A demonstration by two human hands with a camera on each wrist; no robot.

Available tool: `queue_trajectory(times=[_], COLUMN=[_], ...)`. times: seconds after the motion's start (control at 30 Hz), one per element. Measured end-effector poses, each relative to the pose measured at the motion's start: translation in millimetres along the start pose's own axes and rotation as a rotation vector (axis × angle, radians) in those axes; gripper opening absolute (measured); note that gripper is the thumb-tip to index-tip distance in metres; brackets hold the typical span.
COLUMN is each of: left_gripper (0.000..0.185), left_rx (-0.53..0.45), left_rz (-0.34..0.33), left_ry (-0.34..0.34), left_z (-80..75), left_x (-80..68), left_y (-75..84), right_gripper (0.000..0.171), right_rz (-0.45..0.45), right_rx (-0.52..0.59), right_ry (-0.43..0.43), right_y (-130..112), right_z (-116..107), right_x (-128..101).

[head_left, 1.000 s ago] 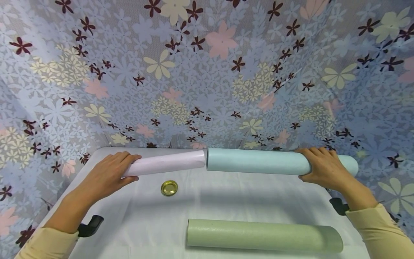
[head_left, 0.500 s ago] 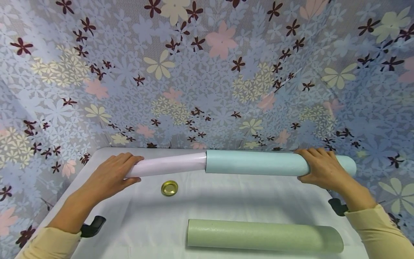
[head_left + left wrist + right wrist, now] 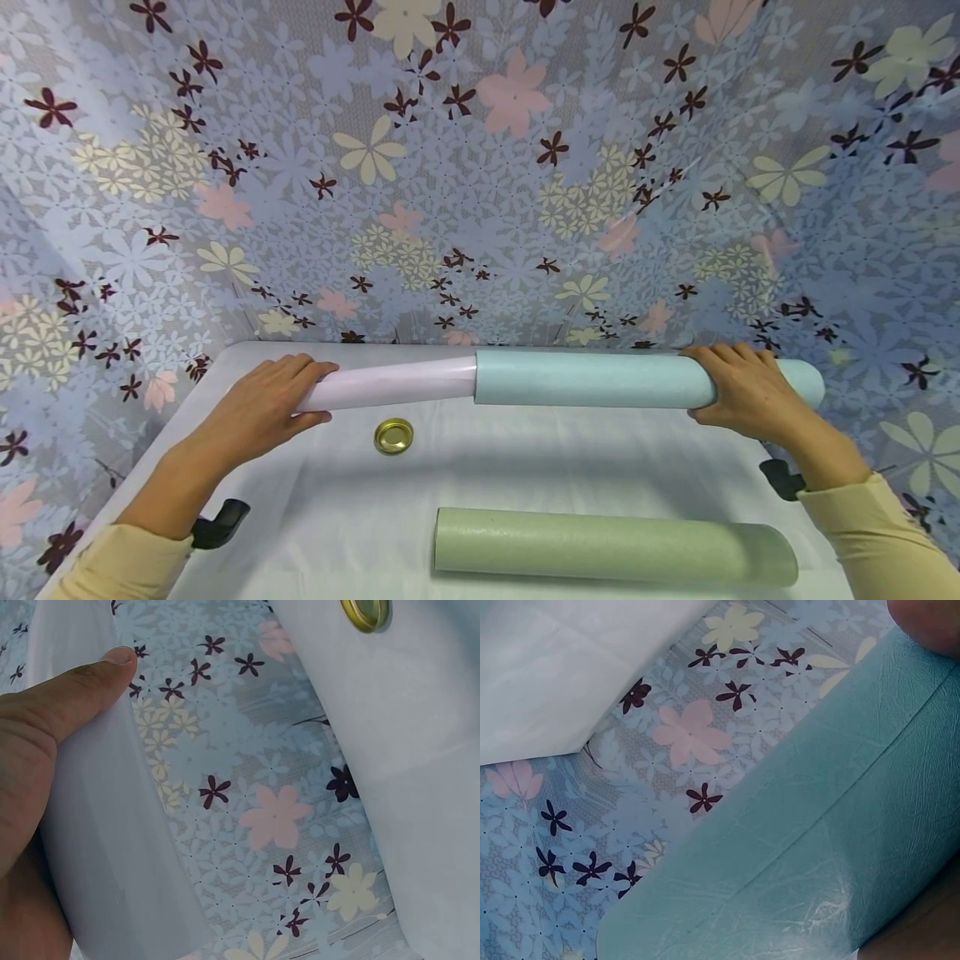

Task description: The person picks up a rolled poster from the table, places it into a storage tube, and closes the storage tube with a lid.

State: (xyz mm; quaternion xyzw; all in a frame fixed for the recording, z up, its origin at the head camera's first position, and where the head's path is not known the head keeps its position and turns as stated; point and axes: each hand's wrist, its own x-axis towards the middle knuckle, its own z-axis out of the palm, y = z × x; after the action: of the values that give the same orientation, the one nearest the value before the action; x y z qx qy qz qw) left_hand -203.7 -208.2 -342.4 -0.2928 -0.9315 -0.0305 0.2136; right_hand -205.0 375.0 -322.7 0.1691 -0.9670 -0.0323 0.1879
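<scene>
My left hand [image 3: 262,408] grips the left end of a pale pink paper roll [image 3: 390,385], held above the white table [image 3: 540,467]. My right hand [image 3: 738,387] grips a wider light blue roll [image 3: 600,379] near its right end. The pink roll's right end sits in the blue roll's open left mouth, and the two form one line. The left wrist view shows my thumb [image 3: 82,686] on the pink roll [image 3: 112,847]. The blue roll [image 3: 817,847] fills the right wrist view.
A green roll [image 3: 611,546] lies on the table at the front. A small gold lid [image 3: 393,436] rests under the pink roll, also seen as the gold lid [image 3: 365,613]. Black clamps [image 3: 221,518] hold the table edges. Flowered cloth [image 3: 480,167] hangs behind and at both sides.
The gap between the two rolls has closed: the pink roll's end now sits in the blue roll's mouth. Both hands drew slightly inward.
</scene>
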Motion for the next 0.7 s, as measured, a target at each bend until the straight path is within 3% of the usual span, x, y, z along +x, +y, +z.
queue_trajectory(times=[0.43, 0.7], left_gripper=[0.063, 0.061], left_rx=[0.022, 0.028], left_rz=[0.035, 0.034], left_ry=[0.013, -0.013], left_z=[0.8, -0.2], left_x=[8.6, 12.6], left_y=[6.2, 10.9], right_gripper=[0.080, 0.079], right_rz=[0.006, 0.005], right_rx=[-0.012, -0.007], right_ry=[-0.014, -0.029], right_y=[-5, -8], right_z=[1, 0], right_x=[2, 4])
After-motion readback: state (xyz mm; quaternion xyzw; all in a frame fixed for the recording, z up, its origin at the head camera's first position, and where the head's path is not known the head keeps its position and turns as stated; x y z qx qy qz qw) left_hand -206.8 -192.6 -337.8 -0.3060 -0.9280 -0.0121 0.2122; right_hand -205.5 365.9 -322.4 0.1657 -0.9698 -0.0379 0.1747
